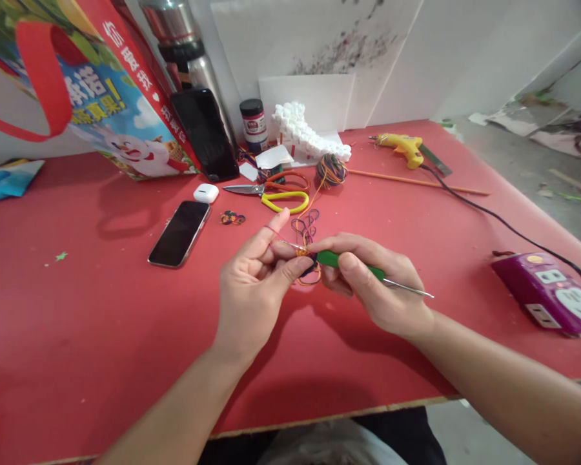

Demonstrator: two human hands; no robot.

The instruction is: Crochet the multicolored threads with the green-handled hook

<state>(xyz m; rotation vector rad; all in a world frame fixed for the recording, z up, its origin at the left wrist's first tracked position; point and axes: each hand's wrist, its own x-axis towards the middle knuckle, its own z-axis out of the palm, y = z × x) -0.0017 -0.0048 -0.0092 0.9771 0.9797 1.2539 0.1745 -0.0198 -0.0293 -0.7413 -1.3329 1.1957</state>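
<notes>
My right hand point(375, 278) grips a crochet hook point(351, 263) by its green handle, with a thin metal end sticking out to the right. The hook's other tip reaches a small multicoloured crochet piece point(308, 266). Thumb and fingers of my left hand point(254, 284) pinch that piece, and its raised index finger carries a strand of yarn. From the work, loose yarn point(306, 223) runs back to a multicoloured yarn ball point(332, 171). Scissors point(283, 194) with yellow and orange handles lie just beyond my left hand. A small crocheted piece point(232, 218) rests to their left.
Left on the red table point(101, 323) are a phone point(180, 234), a white earphone case point(206, 193) and a gift bag point(140, 129). Behind stand another phone point(206, 132), a jar point(253, 123) and a white beaded object point(310, 132). A glue gun point(401, 148) and purple power socket point(545, 290) are right.
</notes>
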